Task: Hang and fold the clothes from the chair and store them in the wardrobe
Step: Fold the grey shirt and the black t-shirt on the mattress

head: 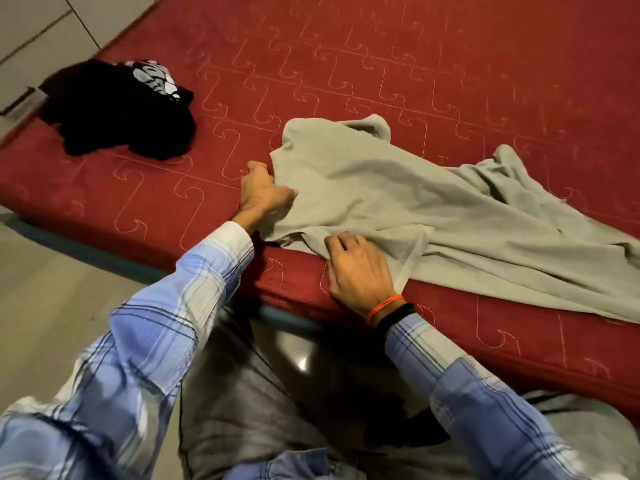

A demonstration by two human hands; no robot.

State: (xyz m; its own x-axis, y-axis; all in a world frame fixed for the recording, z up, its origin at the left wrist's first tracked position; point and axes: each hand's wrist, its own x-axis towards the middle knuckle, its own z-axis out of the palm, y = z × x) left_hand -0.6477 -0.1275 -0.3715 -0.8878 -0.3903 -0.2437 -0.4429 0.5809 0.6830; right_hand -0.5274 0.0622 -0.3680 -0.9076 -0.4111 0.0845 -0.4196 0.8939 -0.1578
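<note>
While a grey garment (398, 199) lies spread and rumpled across the red quilted mattress (381, 64), running from centre toward 3 o'clock, both hands work its near end. Left hand (265, 192), at about 9 o'clock of the garment, has fingers curled, gripping the fabric edge. Right hand (360, 268), at 6 o'clock, pinches a fold near the mattress edge with bent fingers. Dark bundled clothing (117, 109) rests well apart at 10 o'clock.

Left hand (265, 192) and right hand (356, 268) on grey garment (398, 188), red mattress (346, 64).
</note>
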